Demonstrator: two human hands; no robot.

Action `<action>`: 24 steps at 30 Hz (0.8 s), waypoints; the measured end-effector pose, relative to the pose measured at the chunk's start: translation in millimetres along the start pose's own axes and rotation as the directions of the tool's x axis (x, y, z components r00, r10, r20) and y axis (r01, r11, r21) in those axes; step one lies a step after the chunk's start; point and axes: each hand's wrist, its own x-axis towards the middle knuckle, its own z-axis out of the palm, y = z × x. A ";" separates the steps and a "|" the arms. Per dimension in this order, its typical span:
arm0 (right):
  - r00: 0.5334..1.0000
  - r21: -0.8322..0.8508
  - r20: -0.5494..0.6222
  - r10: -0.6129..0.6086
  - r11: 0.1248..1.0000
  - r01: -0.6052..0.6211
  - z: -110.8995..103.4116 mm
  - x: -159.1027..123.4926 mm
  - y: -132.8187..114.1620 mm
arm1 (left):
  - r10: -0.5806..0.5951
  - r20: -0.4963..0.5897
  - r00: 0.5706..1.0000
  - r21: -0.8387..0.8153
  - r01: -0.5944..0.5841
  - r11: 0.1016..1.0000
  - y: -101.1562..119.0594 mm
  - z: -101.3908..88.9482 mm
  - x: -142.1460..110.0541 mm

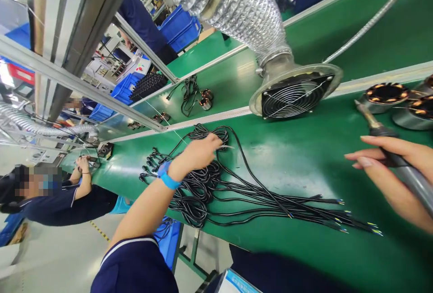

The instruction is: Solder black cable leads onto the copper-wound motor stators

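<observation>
My left hand [199, 152], with a blue band at its wrist, hovers over coiled black cables [199, 180]. Its fingers are pinched on a thin silvery wire [226, 147]; a fine strand also runs down toward this hand from the upper left. On the right, my right hand [395, 180] grips a soldering iron [414, 185], its tip pointing up and left near wound motor stators [385, 97]. The cables' stripped, coloured ends [372, 227] lie fanned out across the green bench [277, 157], while their black connectors [149, 167] rest at the left.
A round fan hood [294, 94] on a silver flexible duct [237, 9] hangs above the bench's rear rail. Beyond the rail lie more cables [189, 97] and stators [205, 99]. At left, a co-worker [67, 198] sits along the same bench. A blue bin [169, 243] stands below.
</observation>
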 end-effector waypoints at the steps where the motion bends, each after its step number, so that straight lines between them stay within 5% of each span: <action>1: 1.000 0.003 0.000 -0.012 1.000 0.012 -1.5 0.7 -2.3 | 0.105 0.019 0.994 -0.021 -0.105 0.994 11.5 3.0 0.3; 6: 0.993 -0.043 0.002 -0.115 0.992 0.115 -9.3 2.4 -17.1 | 0.283 0.039 0.958 0.017 -0.284 0.959 51.7 21.2 0.0; 14: 0.976 0.006 -0.004 -0.216 0.976 0.216 -16.6 7.6 -30.6 | 0.453 -0.030 0.891 -0.258 -0.444 0.858 58.4 23.7 9.6; 19: 0.972 -0.018 -0.029 -0.234 0.972 0.234 -14.9 7.8 -28.3 | 0.419 -0.166 0.893 -0.576 -0.432 0.694 50.2 20.8 13.2; 24: 0.978 -0.003 -0.004 -0.207 0.978 0.207 -14.7 7.7 -25.9 | 0.460 -0.178 0.870 -0.778 -0.411 0.475 34.9 26.9 11.6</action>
